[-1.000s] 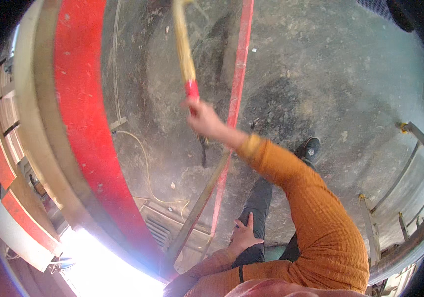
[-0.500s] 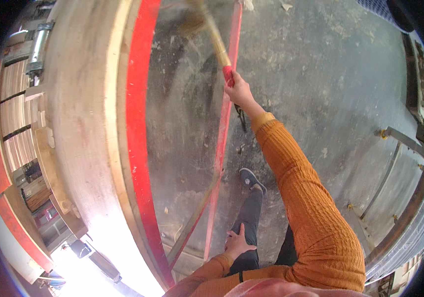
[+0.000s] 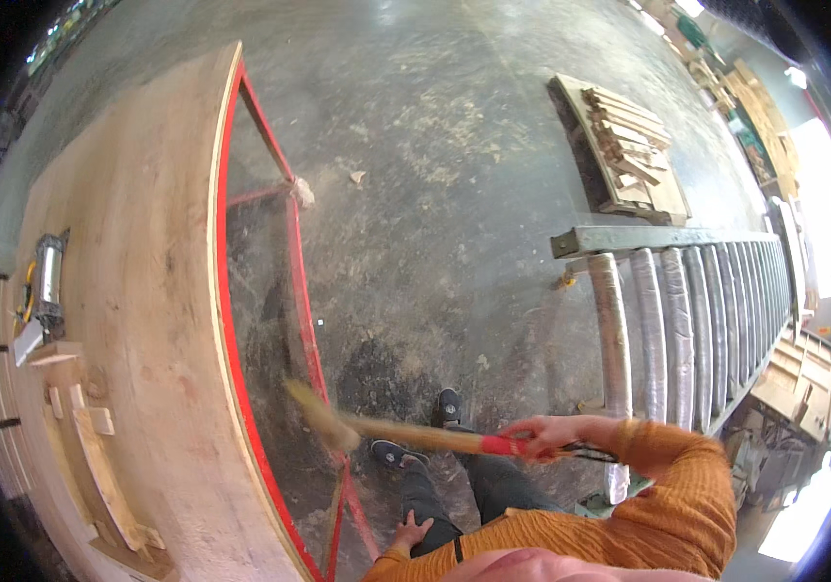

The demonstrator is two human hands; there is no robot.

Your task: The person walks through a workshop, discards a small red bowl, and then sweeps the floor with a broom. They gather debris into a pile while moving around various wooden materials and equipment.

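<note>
My right hand (image 3: 536, 438), lower right, is closed around the red grip of a long-handled wooden brush (image 3: 415, 434). A dark cord loop hangs by the grip. The brush's tan head is smeared by motion and points left, above the floor near the bench's red frame. My left hand (image 3: 414, 532) rests on my thigh with its fingers laid out, holding nothing. To my left stands a plywood-topped workbench (image 3: 154, 252) with a red metal edge.
A pneumatic cylinder (image 3: 48, 276) and a wooden jig (image 3: 105, 475) are fixed on the bench. A red floor-level bar (image 3: 305, 310) runs below it. At right is a roller conveyor (image 3: 672, 320); beyond it, a pallet (image 3: 663, 199) carries wood strips.
My view has swung up and out over the floor. The brush has come from pointing ahead to pointing left, closer to my body. My left hand stays on my leg.
</note>
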